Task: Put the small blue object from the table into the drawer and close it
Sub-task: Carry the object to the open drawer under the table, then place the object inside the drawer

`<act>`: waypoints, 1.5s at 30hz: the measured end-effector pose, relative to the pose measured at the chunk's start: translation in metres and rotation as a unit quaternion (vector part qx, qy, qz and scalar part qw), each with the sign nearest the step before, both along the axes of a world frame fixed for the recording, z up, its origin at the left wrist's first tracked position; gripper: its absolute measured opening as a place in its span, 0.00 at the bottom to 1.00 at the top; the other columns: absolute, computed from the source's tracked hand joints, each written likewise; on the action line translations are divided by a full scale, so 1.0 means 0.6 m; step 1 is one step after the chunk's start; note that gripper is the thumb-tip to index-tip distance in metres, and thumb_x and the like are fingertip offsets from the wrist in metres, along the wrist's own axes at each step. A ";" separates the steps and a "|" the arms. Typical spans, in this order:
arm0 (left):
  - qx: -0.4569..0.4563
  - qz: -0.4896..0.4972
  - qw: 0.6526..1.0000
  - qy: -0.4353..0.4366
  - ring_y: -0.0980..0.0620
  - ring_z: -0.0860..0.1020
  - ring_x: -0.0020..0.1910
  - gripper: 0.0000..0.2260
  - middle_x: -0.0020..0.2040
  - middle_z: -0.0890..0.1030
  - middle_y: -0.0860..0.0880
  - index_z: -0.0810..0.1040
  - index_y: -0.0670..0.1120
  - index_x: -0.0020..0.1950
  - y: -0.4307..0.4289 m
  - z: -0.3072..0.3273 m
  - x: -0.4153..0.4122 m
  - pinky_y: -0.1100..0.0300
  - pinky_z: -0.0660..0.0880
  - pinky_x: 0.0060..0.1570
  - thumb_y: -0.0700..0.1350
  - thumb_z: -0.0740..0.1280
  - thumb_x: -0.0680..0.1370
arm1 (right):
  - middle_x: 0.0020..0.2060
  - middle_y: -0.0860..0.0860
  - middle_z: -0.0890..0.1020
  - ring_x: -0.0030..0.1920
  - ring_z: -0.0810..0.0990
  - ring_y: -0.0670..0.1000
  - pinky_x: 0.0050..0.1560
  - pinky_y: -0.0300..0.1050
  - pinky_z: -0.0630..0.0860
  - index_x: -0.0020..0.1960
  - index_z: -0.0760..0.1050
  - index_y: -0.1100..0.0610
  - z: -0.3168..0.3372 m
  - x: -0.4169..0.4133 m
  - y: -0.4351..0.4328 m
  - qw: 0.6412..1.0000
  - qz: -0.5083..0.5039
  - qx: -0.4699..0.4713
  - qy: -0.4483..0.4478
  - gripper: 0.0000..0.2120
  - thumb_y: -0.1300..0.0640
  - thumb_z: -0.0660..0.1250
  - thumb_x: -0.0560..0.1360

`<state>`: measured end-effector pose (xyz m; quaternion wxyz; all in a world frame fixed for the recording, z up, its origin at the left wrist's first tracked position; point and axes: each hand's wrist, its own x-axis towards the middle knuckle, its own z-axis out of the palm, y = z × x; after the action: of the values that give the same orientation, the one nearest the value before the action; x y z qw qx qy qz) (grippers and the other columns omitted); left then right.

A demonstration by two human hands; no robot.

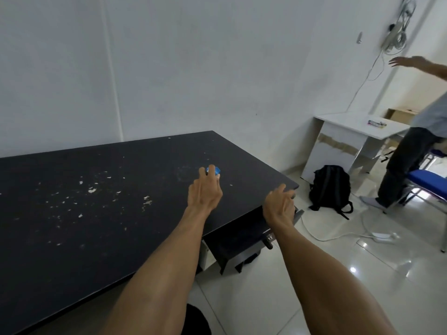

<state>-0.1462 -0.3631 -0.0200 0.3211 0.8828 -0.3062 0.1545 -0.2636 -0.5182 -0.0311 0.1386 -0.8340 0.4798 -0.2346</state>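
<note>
A: Where is the small blue object (213, 170)?

B: On the dark surface (96, 201), between the fingers (212, 169) of the left hand (205, 193), which are closed around it. Whether it has left the surface, I cannot tell.

A: And the right hand (280, 206)?

B: At the surface's near edge, above the open drawer (238, 234). Its fingers are curled at the drawer's front; whether they grip it is unclear.

A: Anything beyond the fingers?

B: A black backpack (329, 187) on the floor and a white desk (350, 139), well apart from both hands.
</note>
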 end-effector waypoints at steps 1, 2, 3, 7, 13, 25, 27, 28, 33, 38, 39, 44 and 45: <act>0.000 0.004 1.000 0.000 0.43 0.78 0.35 0.13 0.53 0.73 0.42 0.68 0.43 0.65 -0.004 -0.001 -0.005 0.49 0.78 0.36 0.47 0.55 0.83 | 0.61 0.69 0.74 0.53 0.79 0.68 0.48 0.54 0.73 0.62 0.69 0.66 -0.008 -0.006 -0.007 1.000 0.009 0.002 0.015 0.16 0.56 0.52 0.83; 0.000 0.009 1.000 0.001 0.43 0.77 0.34 0.13 0.53 0.73 0.42 0.68 0.43 0.65 -0.008 -0.002 -0.008 0.51 0.76 0.34 0.46 0.55 0.83 | 0.59 0.67 0.77 0.56 0.79 0.66 0.51 0.53 0.74 0.60 0.71 0.66 -0.015 -0.012 -0.012 0.999 0.029 0.001 0.035 0.17 0.55 0.52 0.83; -0.001 0.015 1.000 0.004 0.44 0.76 0.33 0.13 0.53 0.73 0.41 0.68 0.43 0.65 -0.013 -0.005 -0.011 0.52 0.73 0.33 0.46 0.55 0.83 | 0.58 0.65 0.79 0.57 0.79 0.65 0.52 0.52 0.73 0.59 0.73 0.66 -0.024 -0.017 -0.018 0.997 0.050 0.000 0.055 0.17 0.55 0.53 0.83; -0.015 0.026 0.999 0.011 0.43 0.77 0.35 0.13 0.54 0.74 0.41 0.68 0.42 0.64 -0.023 -0.009 -0.018 0.54 0.70 0.32 0.46 0.54 0.83 | 0.58 0.61 0.79 0.57 0.80 0.61 0.51 0.50 0.74 0.59 0.75 0.62 -0.049 -0.028 -0.027 0.985 0.066 -0.001 0.159 0.14 0.56 0.56 0.81; -0.023 0.041 0.999 0.008 0.44 0.78 0.35 0.13 0.53 0.74 0.41 0.68 0.42 0.64 -0.024 -0.015 -0.014 0.52 0.76 0.33 0.46 0.55 0.83 | 0.62 0.58 0.75 0.62 0.73 0.60 0.62 0.57 0.66 0.66 0.73 0.58 -0.079 -0.008 -0.022 0.942 0.154 -0.081 0.287 0.18 0.49 0.60 0.80; -0.058 0.082 0.994 0.032 0.44 0.79 0.37 0.11 0.53 0.74 0.42 0.68 0.43 0.63 -0.025 -0.014 -0.013 0.55 0.70 0.31 0.47 0.55 0.83 | 0.69 0.60 0.68 0.69 0.67 0.62 0.67 0.58 0.67 0.74 0.65 0.61 -0.105 0.030 -0.032 0.935 0.169 0.050 0.308 0.25 0.58 0.64 0.78; -0.061 0.085 0.994 0.033 0.43 0.79 0.37 0.11 0.53 0.74 0.42 0.67 0.43 0.63 -0.027 -0.015 -0.016 0.55 0.69 0.31 0.47 0.55 0.83 | 0.69 0.60 0.69 0.69 0.67 0.62 0.67 0.58 0.66 0.73 0.65 0.60 -0.101 0.028 -0.032 0.936 0.168 0.051 0.305 0.25 0.57 0.64 0.78; -0.062 0.085 0.994 0.033 0.44 0.78 0.36 0.11 0.53 0.74 0.42 0.67 0.43 0.63 -0.030 -0.016 -0.018 0.55 0.68 0.31 0.47 0.55 0.83 | 0.69 0.60 0.69 0.70 0.67 0.62 0.68 0.59 0.66 0.73 0.65 0.60 -0.099 0.025 -0.032 0.936 0.170 0.050 0.304 0.26 0.55 0.64 0.78; -0.100 0.063 0.992 0.033 0.49 0.74 0.33 0.11 0.51 0.74 0.44 0.69 0.44 0.61 -0.046 -0.007 -0.043 0.56 0.69 0.30 0.47 0.55 0.82 | 0.69 0.59 0.70 0.70 0.65 0.61 0.70 0.64 0.60 0.71 0.67 0.57 -0.093 0.005 -0.031 0.949 0.151 -0.007 0.278 0.25 0.47 0.61 0.78; -0.152 0.001 0.988 0.040 0.51 0.72 0.30 0.09 0.50 0.73 0.45 0.70 0.44 0.58 -0.080 -0.015 -0.123 0.61 0.69 0.27 0.45 0.54 0.82 | 0.70 0.63 0.66 0.73 0.60 0.63 0.72 0.66 0.55 0.69 0.66 0.58 -0.084 -0.028 -0.055 0.974 0.070 -0.036 0.213 0.28 0.43 0.63 0.76; -0.150 -0.011 0.988 0.046 0.54 0.71 0.30 0.09 0.50 0.73 0.45 0.70 0.44 0.59 -0.088 -0.023 -0.145 0.65 0.66 0.26 0.45 0.54 0.82 | 0.71 0.63 0.66 0.74 0.60 0.63 0.72 0.66 0.56 0.69 0.66 0.58 -0.083 -0.032 -0.060 0.978 0.055 -0.029 0.201 0.27 0.47 0.64 0.76; -0.050 -0.105 0.989 0.091 0.55 0.70 0.36 0.14 0.56 0.73 0.43 0.70 0.43 0.66 -0.113 -0.079 -0.224 0.71 0.60 0.29 0.47 0.53 0.84 | 0.73 0.64 0.63 0.74 0.58 0.64 0.69 0.64 0.60 0.72 0.63 0.58 -0.084 -0.037 -0.075 0.983 0.031 0.025 0.177 0.23 0.54 0.60 0.78; -0.029 -0.109 0.988 0.109 0.54 0.71 0.38 0.15 0.57 0.73 0.43 0.70 0.43 0.66 -0.114 -0.091 -0.231 0.69 0.63 0.31 0.47 0.53 0.84 | 0.73 0.63 0.63 0.74 0.58 0.64 0.69 0.65 0.61 0.72 0.62 0.57 -0.085 -0.039 -0.076 0.983 0.032 0.033 0.178 0.24 0.53 0.60 0.78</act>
<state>-0.2849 -0.4317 -0.0748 0.3929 0.8459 -0.3594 0.0298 -0.2871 -0.5640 -0.0823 0.0860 -0.8725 0.4770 -0.0617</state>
